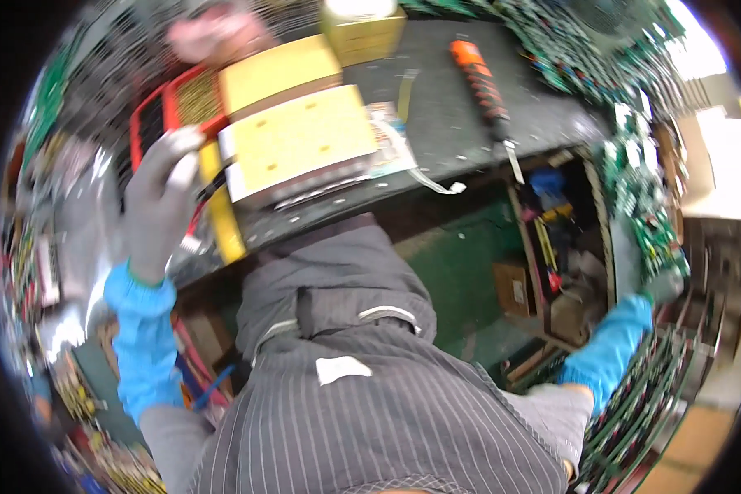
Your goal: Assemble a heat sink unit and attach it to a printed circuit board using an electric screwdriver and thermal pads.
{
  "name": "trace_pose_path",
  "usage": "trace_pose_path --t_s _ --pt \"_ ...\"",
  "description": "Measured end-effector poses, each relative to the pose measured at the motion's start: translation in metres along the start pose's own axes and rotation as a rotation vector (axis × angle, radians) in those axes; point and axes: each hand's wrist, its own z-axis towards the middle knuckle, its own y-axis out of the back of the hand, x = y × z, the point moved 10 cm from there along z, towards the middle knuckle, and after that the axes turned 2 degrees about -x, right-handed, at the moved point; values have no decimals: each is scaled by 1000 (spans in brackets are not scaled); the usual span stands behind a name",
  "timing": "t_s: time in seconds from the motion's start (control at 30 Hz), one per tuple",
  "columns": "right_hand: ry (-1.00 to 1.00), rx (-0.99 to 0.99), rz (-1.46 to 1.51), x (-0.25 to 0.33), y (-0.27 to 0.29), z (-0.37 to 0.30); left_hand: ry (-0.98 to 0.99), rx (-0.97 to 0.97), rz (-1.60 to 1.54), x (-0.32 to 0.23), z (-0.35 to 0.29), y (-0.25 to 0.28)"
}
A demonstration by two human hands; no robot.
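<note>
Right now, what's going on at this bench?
The person's gloved left hand is by the red bin, holding nothing visible. The right hand is out at the green circuit boards; blur hides whether it grips one. The yellow box and orange-and-black screwdriver lie on the bench, untouched.

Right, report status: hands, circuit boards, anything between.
Left hand raised near red bin, nothing visibly held. Right hand at green circuit boards, grip unclear. Orange-and-black driver on bench between hands.

LH nr bin, RH nr PCBs
</note>
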Motion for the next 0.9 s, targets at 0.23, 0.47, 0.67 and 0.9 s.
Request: trace_pose_path --t_s 0.23,0.47,0.67,0.9 --pt "469 179 668 283 135 -21 119 -33 -341 26 -6 -6" --pt "492 969 1321 534 233 -152 146 -23 -373 20 -17 2" --pt "742 1195 1401 617 284 -227 179 -55 -344 41 -36 21" --pt "665 1385 1385 632 271 -254 159 -41 -310 55 -40 21"
